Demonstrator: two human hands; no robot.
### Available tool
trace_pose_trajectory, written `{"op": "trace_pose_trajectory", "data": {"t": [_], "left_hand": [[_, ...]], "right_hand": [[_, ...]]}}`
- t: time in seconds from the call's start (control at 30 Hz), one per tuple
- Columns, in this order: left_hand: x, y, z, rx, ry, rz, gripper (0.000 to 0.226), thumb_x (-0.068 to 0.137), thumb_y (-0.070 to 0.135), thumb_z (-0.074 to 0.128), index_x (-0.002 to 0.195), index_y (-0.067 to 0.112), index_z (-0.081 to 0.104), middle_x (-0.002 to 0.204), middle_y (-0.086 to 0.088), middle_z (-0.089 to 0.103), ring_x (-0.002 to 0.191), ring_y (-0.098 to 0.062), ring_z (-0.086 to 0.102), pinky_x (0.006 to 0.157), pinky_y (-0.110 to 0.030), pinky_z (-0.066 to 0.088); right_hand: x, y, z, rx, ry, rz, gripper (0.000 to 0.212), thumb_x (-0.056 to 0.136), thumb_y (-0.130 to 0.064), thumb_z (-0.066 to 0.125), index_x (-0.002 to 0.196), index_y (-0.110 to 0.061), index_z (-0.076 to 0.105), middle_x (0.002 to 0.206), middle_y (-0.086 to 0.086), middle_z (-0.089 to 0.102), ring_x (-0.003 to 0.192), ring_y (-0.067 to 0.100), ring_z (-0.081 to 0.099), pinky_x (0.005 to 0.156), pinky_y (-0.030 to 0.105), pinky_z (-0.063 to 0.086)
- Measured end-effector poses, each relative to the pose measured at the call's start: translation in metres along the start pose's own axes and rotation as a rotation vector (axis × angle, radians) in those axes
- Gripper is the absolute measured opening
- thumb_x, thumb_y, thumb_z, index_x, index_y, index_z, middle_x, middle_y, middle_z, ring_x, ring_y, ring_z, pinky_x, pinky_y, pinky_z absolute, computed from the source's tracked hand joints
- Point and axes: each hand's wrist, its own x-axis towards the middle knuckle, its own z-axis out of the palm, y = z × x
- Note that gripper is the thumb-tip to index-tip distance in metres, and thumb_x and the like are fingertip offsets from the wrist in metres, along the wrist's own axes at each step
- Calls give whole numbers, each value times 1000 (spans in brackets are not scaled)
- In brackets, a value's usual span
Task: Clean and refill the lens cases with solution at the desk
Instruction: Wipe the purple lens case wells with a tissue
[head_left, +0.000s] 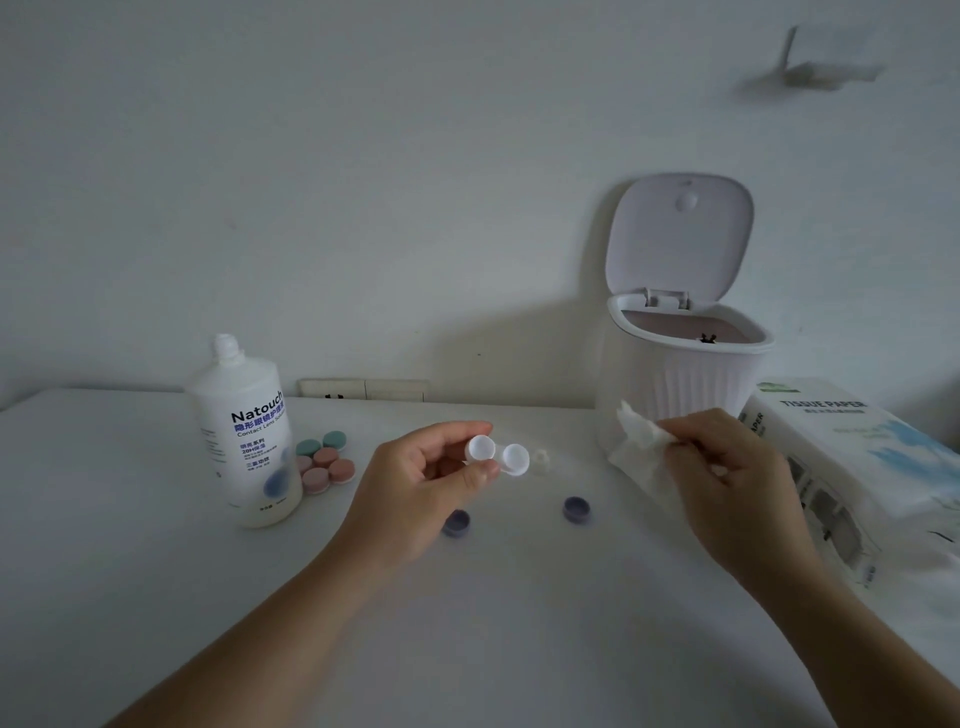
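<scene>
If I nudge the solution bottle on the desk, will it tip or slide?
The solution bottle stands upright, tall against its base, so a push near the neck would probably tip it. Its cap appears to be off, so a tip might spill solution. A low push likely slides it on the smooth desk, perhaps into the lens cases beside it.

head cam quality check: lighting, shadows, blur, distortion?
Head view: dim, flat, bluish-grey light, no glare; soft shadow of the open bin on the wall to its left; wide-angle bowing curves the desk edge and stretches the tissue pack at right; blurred smear on the wall at upper right; both hands, left on the lens case, right on a tissue, reasonably sharp.
</scene>
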Motion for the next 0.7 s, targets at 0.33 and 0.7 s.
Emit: {"op": "trace_pose_trajectory", "data": {"t": [0.33,0.7], "left_hand": [[0,0,3,-30,-62,-26,24,81,20,86,96,37,78,91,-18,72,75,-18,62,64,-23,52],[0,-5,2,47,-85,18,30,68,49,83,90,30,76,64,-10,56,59,-16,49,56,-27,43]], "right_hand": [[-15,9,-24,-819,-490,3,27,93,-35,41,91,-29,68,90,-14,59,85,8,54,73,29,51],[0,-8,-20,-939,-717,139,23,88,-39,45,104,-35,61,104,-13,65,90,11,61,78,29,52]]}}
